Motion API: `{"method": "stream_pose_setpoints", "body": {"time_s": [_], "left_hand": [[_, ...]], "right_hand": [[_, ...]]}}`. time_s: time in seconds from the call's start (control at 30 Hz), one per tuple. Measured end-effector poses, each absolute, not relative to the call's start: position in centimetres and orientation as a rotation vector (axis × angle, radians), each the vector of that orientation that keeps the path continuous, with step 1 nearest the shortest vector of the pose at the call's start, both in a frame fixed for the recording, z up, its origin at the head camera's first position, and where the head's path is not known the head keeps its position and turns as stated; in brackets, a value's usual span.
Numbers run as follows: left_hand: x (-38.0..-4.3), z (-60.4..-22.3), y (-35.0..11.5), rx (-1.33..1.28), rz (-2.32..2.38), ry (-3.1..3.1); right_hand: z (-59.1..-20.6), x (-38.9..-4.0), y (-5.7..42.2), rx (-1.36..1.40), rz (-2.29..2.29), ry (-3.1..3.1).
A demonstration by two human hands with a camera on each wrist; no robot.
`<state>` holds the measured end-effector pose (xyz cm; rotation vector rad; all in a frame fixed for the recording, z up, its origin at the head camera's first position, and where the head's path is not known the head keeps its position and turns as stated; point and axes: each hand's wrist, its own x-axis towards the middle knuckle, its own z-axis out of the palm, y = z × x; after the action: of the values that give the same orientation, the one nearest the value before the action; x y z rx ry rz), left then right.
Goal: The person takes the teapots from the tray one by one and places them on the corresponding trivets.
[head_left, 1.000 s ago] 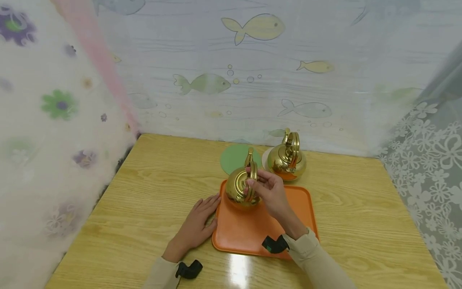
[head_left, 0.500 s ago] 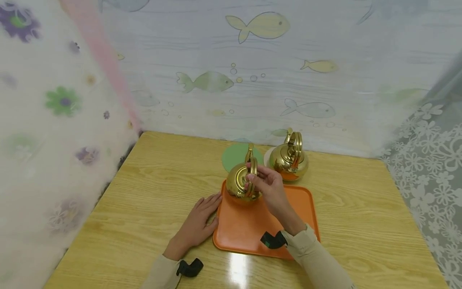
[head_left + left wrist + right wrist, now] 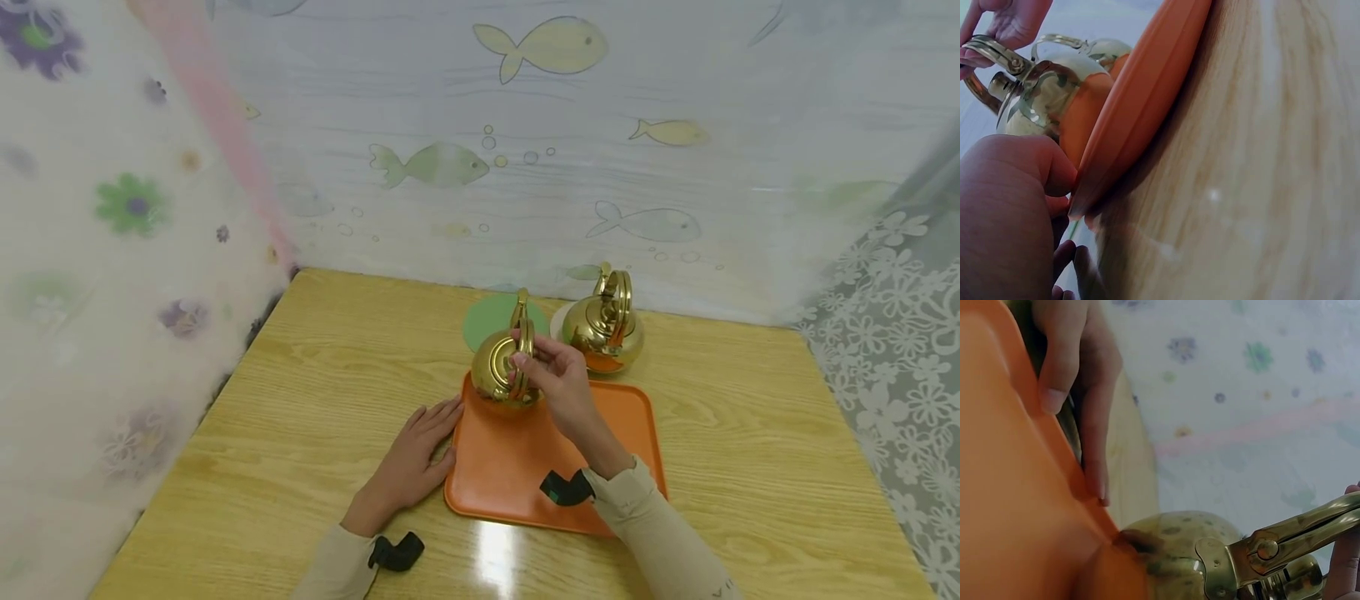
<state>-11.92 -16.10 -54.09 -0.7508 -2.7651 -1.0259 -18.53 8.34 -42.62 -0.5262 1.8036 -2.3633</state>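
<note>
My right hand (image 3: pixel 558 379) grips the arched handle of a shiny gold kettle (image 3: pixel 491 371) over the back left corner of an orange tray (image 3: pixel 502 483). The spout points toward the back wall, and the tray's orange reflects in the kettle's side (image 3: pixel 1038 103). My left hand (image 3: pixel 412 458) lies with its fingers stretched out along the tray's left edge, fingertips at the rim (image 3: pixel 1063 444). Just behind the held kettle is a round green mat (image 3: pixel 480 321), partly covered by it in the head view.
A second gold kettle (image 3: pixel 588 333) stands behind the tray on a pale round mat (image 3: pixel 558 321), right of the green one. The wooden table (image 3: pixel 337 358) meets a fish-patterned curtain (image 3: pixel 427 242) at the back and a flowered sheet (image 3: pixel 150 283) on the left.
My right hand has carried the kettle slightly farther back, toward the green mat. My left hand stays at the tray's edge, and the head view has shifted a little.
</note>
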Motion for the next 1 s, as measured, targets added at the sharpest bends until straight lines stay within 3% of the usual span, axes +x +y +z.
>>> {"method": "stream_pose_setpoints", "body": {"time_s": [1.0], "left_hand": [[-11.8,-54.0,-16.2,-0.749,-1.038,-2.756]], "right_hand": [[-42.7,-20.4,7.8,-0.470,-2.453,1.781]]}}
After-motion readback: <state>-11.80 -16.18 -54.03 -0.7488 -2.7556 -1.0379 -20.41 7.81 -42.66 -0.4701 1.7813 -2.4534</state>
